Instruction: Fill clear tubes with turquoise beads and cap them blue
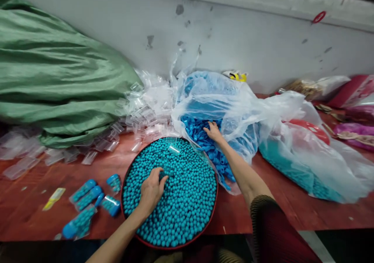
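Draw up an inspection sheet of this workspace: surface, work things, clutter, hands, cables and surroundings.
Surface: red tabletop, small specks.
Work things: round tray of turquoise beads; blue pieces in an open plastic bag; blue-capped containers holding beads.
Clutter: loose clear plastic pieces beside green cloth.
Hands: left hand over beads, grip unclear; right hand at blue pieces.
Cables: nothing seen.
Surroundings: pale wall, dark marks.
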The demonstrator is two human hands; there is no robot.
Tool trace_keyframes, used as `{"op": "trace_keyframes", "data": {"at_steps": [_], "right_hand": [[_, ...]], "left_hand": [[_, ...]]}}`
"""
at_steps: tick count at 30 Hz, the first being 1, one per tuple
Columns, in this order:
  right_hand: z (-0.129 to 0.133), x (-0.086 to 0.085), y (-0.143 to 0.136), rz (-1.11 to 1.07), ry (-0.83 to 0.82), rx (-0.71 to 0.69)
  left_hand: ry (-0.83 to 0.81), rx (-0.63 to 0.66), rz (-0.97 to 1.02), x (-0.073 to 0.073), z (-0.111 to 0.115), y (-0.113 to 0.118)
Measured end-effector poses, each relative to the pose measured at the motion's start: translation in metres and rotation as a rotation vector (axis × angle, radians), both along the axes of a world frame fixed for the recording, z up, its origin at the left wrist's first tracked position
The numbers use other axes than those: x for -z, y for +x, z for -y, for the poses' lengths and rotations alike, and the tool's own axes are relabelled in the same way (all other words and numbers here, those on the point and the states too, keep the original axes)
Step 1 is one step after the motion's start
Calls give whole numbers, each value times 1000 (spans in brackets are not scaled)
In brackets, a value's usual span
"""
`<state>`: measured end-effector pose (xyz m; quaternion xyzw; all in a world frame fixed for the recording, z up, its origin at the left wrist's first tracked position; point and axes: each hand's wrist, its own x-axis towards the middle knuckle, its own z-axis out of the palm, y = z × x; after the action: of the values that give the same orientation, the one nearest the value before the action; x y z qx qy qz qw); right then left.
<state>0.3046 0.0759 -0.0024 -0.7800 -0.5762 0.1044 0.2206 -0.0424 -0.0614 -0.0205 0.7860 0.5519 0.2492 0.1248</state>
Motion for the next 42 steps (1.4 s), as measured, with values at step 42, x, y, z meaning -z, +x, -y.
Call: {"op": "trace_keyframes", "data": {"at_steps": [42], "right_hand": [[150,-16,-147,612,-194,-439]], "left_hand": [[-214,109,-5,-15,6,8]]}}
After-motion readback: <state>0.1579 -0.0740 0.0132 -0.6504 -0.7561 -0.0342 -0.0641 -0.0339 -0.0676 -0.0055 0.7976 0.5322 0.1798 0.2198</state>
